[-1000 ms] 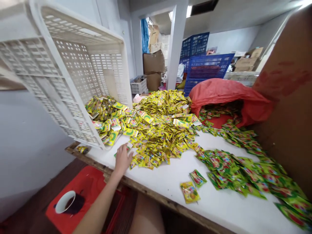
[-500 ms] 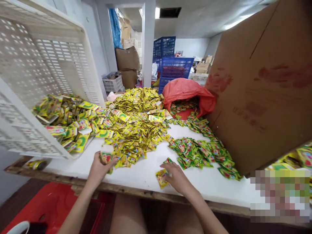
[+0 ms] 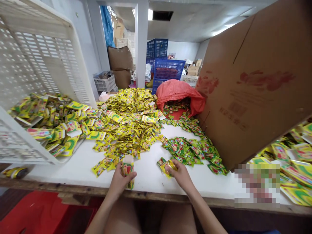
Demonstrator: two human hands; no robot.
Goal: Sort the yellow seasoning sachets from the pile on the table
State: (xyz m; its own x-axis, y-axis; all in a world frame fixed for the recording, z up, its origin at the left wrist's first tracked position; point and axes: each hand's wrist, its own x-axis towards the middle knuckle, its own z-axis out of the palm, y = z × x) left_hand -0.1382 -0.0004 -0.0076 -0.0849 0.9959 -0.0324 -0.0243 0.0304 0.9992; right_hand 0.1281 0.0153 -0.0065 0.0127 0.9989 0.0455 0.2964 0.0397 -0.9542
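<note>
Near the table's front edge, my left hand (image 3: 118,179) is closed around a small printed box (image 3: 128,169), its pale top flap standing up. To the right, my right hand (image 3: 181,175) pinches small sachets (image 3: 168,166), a yellow one and a green one, a little above the white tabletop (image 3: 148,175). Beyond my left hand spreads a large heap of yellow sachets (image 3: 131,133). A pile of green sachets (image 3: 185,148) lies just past my right hand. The undersides of both hands' fingers are partly hidden.
A tipped white crate (image 3: 85,78) at left spills yellow printed boxes (image 3: 70,143). A red sack (image 3: 175,87) with green sachets opens toward me. The big cardboard carton (image 3: 243,97) leans at right, with more boxes (image 3: 297,169) beyond it. Blue crates (image 3: 169,66) stand behind.
My left hand has moved right with the box, closer to my right hand. My right hand has lifted slightly with the sachets. The view has shifted to the right.
</note>
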